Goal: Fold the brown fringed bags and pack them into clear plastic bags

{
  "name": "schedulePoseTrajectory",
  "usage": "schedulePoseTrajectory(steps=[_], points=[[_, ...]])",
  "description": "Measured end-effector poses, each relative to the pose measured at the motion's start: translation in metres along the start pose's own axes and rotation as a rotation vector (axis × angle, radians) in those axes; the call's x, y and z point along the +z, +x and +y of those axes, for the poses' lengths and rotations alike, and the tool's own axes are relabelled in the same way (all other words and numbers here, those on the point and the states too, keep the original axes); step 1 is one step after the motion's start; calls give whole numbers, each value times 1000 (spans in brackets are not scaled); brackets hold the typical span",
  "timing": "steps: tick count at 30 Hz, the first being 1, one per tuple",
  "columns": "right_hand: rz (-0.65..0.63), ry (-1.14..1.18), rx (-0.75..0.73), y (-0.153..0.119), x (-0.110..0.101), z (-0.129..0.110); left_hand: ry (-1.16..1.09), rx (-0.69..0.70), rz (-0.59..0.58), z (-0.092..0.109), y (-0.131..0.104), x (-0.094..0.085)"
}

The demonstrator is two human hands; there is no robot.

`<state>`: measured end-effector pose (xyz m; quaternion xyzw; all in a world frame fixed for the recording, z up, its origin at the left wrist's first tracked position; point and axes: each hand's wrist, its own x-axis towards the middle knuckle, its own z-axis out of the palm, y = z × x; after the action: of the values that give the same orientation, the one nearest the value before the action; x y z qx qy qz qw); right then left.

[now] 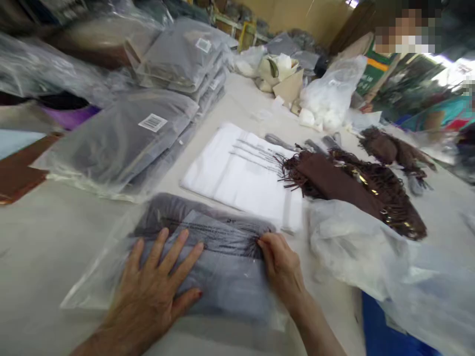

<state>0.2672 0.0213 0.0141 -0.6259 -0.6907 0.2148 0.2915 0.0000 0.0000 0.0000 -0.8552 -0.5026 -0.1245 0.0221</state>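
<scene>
A clear plastic bag (92,277) with a folded grey cloth (230,291) inside lies flat on the table in front of me. Printed lines of dark text run across the bag's upper part. My left hand (156,282) rests on the bag with its fingers spread. At the bag's right side, my right hand (284,264) pinches the plastic, which gathers in creases at the fingertips. Just beyond lies a stack of flat white bags (237,173) with printed text.
Bagged grey goods with barcode labels (159,148) are stacked at left. Brown fringed cloths (337,178) lie to the right, beside crumpled clear plastic (356,237). A white plastic bag (334,89) stands farther back. Another person (406,29) is at the far right.
</scene>
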Motion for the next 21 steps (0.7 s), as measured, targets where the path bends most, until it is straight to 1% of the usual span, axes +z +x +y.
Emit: schedulePoseTrajectory(steps=[2, 5, 8, 9, 10, 11, 12, 14, 15, 16, 18, 21], points=[[23, 110, 123, 3, 4, 5, -19, -25, 16, 3, -1, -2], [89, 216, 238, 8, 6, 11, -21, -31, 33, 5, -1, -5], [183, 220, 248, 5, -2, 6, 22, 8, 47, 3, 0, -6], [232, 183, 221, 1, -6, 1, 40, 25, 48, 2, 0, -7], [282, 120, 153, -6, -9, -6, 54, 35, 46, 2, 0, -7], [317, 31, 46, -14, -10, -14, 63, 39, 45, 2, 0, -7], [324, -84, -87, -24, -9, -22, 66, 33, 46, 2, 0, -8], [262, -338, -361, -45, 1, -34, 62, 7, 57, 4, 1, -8], [213, -445, -435, -54, 8, -37, 62, -6, 67, 5, 1, -9], [174, -521, -464, -62, 17, -38, 69, -9, 76, 6, 1, -9], [136, -602, -451, -71, 31, -36, 105, 26, 91, 6, 2, -8], [118, -581, -403, -70, 39, -33, 145, 90, 119, 3, 0, -4]])
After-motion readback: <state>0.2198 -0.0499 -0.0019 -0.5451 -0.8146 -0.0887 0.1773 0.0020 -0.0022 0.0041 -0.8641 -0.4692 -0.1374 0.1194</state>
